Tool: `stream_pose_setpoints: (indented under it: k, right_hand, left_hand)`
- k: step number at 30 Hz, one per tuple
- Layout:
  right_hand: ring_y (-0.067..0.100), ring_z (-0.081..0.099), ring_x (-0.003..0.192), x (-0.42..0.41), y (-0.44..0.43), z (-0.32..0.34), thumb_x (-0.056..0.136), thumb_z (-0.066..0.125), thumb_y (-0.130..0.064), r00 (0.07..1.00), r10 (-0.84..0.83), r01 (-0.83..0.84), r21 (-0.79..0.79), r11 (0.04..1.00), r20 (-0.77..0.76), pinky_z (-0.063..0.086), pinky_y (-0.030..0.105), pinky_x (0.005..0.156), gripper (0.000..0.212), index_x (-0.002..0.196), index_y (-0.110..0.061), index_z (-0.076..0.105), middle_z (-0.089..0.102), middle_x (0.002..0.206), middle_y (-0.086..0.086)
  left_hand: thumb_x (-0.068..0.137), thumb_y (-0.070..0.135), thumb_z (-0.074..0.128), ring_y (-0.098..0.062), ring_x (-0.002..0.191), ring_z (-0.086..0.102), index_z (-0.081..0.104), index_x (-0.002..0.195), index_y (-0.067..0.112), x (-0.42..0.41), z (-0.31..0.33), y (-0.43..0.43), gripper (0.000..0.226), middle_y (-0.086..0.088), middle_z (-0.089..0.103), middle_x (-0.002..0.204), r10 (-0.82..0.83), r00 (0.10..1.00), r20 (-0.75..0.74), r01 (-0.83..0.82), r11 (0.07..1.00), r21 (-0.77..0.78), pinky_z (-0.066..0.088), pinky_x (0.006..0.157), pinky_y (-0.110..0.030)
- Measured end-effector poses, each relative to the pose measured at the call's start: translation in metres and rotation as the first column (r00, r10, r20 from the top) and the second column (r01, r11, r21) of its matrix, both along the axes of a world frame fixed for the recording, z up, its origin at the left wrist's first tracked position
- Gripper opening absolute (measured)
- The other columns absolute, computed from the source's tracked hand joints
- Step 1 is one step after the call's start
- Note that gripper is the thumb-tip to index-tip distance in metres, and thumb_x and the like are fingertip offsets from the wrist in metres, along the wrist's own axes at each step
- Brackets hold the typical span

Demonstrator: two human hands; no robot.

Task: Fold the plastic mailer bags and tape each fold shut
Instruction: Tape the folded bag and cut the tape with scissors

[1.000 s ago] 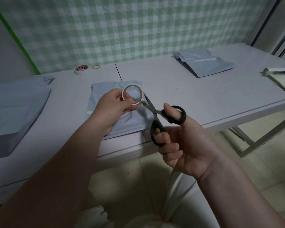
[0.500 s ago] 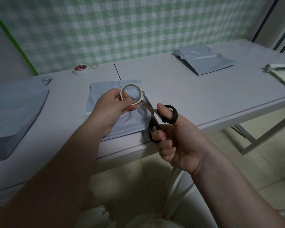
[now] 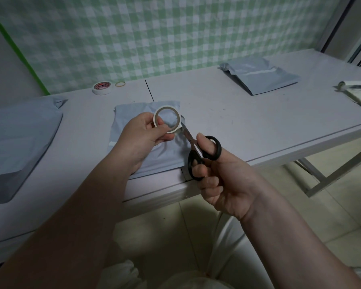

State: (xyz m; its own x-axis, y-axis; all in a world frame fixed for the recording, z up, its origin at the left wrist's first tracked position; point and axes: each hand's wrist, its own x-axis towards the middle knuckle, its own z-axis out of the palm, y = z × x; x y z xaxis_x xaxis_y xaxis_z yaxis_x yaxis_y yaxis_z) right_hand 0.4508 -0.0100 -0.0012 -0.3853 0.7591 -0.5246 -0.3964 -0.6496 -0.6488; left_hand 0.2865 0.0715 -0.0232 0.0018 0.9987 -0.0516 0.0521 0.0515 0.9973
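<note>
My left hand (image 3: 143,138) pinches a thin white tape roll (image 3: 167,119) upright above a folded grey mailer bag (image 3: 131,113) that lies near the table's front edge. In my right hand (image 3: 223,182) are black-handled scissors (image 3: 202,155), thumb through the upper loop and fingers through the lower. Their blades point up-left and meet the roll's lower right edge, where a short bit of tape seems to stick out. Whether the blades are closed on the tape is hard to tell.
A stack of grey mailers (image 3: 19,138) lies at the left of the white table (image 3: 248,122), and a folded pile (image 3: 263,78) sits at the back right. A second tape roll (image 3: 101,88) and a rubber band (image 3: 120,84) lie by the checked wall. A foil-like roll (image 3: 354,85) is at the right edge.
The scissors' handles have closed together and my right hand has shifted slightly up toward the tape roll. My left hand has kept the roll almost still.
</note>
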Motion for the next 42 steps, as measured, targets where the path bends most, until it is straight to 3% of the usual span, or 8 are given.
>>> stream_pose_setpoints:
  k: [17,21,23,25,28,36,39,42]
  right_hand:
    - [0.001,0.033,0.028,0.002,-0.004,0.004,0.062,0.067,-0.047,0.999,-0.026,0.024,0.065,0.998,0.03,0.024,0.01,0.026,0.036,0.071,-0.019,0.045,0.046,0.049,-0.003]
    - [0.004,0.036,0.034,0.011,0.004,0.016,0.067,0.069,-0.044,0.971,-0.114,0.07,0.207,0.976,0.21,0.027,0.012,0.03,0.033,0.068,-0.015,0.053,0.055,0.054,0.0]
    - [0.01,0.04,0.04,0.018,0.02,0.016,0.076,0.073,-0.036,0.816,-0.27,0.063,0.385,0.921,0.511,0.035,0.019,0.039,0.03,0.065,-0.013,0.058,0.064,0.059,0.005]
    - [0.02,0.049,0.048,0.025,0.041,0.013,0.077,0.071,-0.032,0.499,-0.451,-0.038,0.539,0.841,0.74,0.044,0.027,0.05,0.032,0.06,-0.006,0.062,0.068,0.065,0.015]
    - [0.024,0.045,0.053,0.026,0.065,0.011,0.076,0.068,-0.032,0.077,-0.54,-0.25,0.54,0.804,0.838,0.033,0.027,0.047,0.034,0.062,-0.002,0.058,0.051,0.055,0.015]
    - [0.029,0.044,0.071,0.006,0.081,-0.001,0.084,0.06,-0.017,-0.18,-0.524,-0.371,0.436,0.82,0.832,0.036,0.029,0.063,0.011,0.076,-0.011,0.054,0.044,0.072,0.006]
    - [0.031,0.046,0.073,0.006,0.082,-0.007,0.086,0.056,-0.018,-0.205,-0.539,-0.383,0.439,0.813,0.817,0.037,0.029,0.064,0.01,0.08,-0.01,0.06,0.055,0.081,0.012]
    - [0.034,0.053,0.089,0.007,0.082,-0.016,0.087,0.056,-0.021,-0.293,-0.593,-0.441,0.444,0.78,0.75,0.038,0.031,0.067,0.019,0.095,-0.009,0.069,0.06,0.095,0.014]
  left_hand:
    - [0.091,-0.001,0.056,-0.013,0.069,0.069,0.053,0.081,0.011,-0.001,0.002,-0.002,0.016,-0.001,0.065,0.073,0.022,1.0,-0.009,-0.022,1.0,-0.012,0.056,0.079,-0.025]
    - [0.093,0.004,0.055,-0.013,0.07,0.069,0.056,0.08,0.01,0.003,0.005,-0.003,0.014,-0.002,0.067,0.075,0.054,0.998,0.008,-0.054,0.998,-0.027,0.055,0.08,-0.025]
    - [0.096,0.012,0.053,-0.015,0.074,0.07,0.059,0.081,0.009,0.002,0.009,-0.004,0.016,-0.004,0.068,0.078,0.059,0.998,0.026,-0.057,0.997,-0.057,0.055,0.084,-0.028]
    - [0.096,0.017,0.054,-0.017,0.075,0.07,0.062,0.08,0.009,-0.001,0.013,-0.005,0.019,-0.006,0.069,0.08,0.068,0.997,0.047,-0.065,0.996,-0.057,0.055,0.083,-0.032]
    - [0.087,0.016,0.066,-0.009,0.06,0.065,0.067,0.079,0.014,-0.008,0.02,-0.012,0.009,-0.003,0.068,0.075,0.183,0.979,-0.088,-0.171,0.976,0.132,0.054,0.071,-0.031]
    - [0.086,0.021,0.062,-0.023,0.084,0.062,0.074,0.095,0.009,-0.072,0.025,-0.026,0.019,-0.007,0.071,0.087,0.55,0.482,-0.682,-0.242,0.832,0.499,0.04,0.074,-0.028]
    - [0.091,0.02,0.057,-0.035,0.096,0.06,0.071,0.105,0.003,-0.094,0.015,-0.024,0.026,-0.018,0.069,0.1,0.518,0.314,-0.796,-0.2,0.855,0.478,0.039,0.082,-0.035]
    - [0.092,0.014,0.054,-0.033,0.105,0.057,0.068,0.113,0.006,-0.102,0.01,-0.024,0.026,-0.016,0.067,0.111,0.413,0.275,-0.868,-0.201,0.908,0.368,0.039,0.082,-0.033]
